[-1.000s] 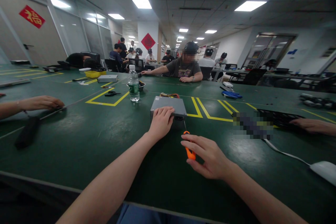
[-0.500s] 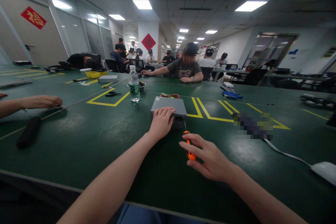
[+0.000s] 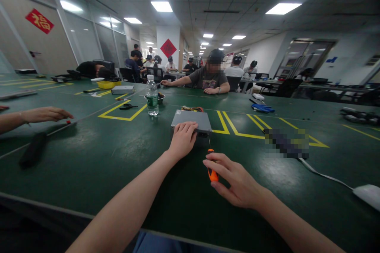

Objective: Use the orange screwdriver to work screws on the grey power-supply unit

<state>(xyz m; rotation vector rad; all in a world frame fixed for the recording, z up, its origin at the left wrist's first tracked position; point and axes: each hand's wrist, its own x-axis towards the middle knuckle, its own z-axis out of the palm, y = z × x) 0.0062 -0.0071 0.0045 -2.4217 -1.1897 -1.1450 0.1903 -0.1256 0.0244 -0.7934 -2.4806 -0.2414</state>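
Note:
A grey metal computer power supply [image 3: 192,118] sits on the green table in front of me, its coloured wires [image 3: 192,109] bunched at the far side. My left hand [image 3: 182,138] grips it, fingers laid over the top near the front edge. In my right hand [image 3: 230,178] is a screwdriver [image 3: 212,172] with an orange and black handle, held between thumb and fingers. Its thin shaft points away from me, up to the right part of the power supply's near face. Exactly where the tip sits is too small to tell.
A water bottle [image 3: 152,101] stands beyond to the left, before a small bowl [image 3: 160,98]. At right lie a partly blurred dark object [image 3: 285,144] with a white cable and blue gloves [image 3: 263,108]. A co-worker's hand [image 3: 49,114] is at left; another person [image 3: 209,77] sits opposite.
The screwdriver's handle has turned slightly within my right hand's fingers. My left hand and the power supply stay put. At left, the co-worker's hand has lifted a little, showing a small red thing.

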